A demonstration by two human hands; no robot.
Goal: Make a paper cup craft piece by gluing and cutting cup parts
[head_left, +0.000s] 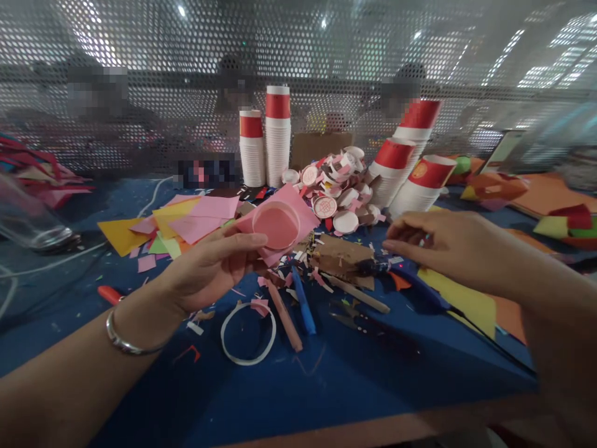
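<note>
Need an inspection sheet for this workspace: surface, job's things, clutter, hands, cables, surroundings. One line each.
Surface: blue tabletop, littered with paper scraps.
Job's things: pink sheet with a round rim on it, held up; blue glue gun, small red light showing.
Clutter: white ring, blue marker, heaped cut cup pieces, cup stacks.
Hands: left hand grips the pink sheet; right hand near the blue glue gun, fingers curled, contents unclear.
Cables: dark cord from the blue glue gun; white cable at picture left.
Surroundings: perforated panel behind the table; blurred figures.
</note>
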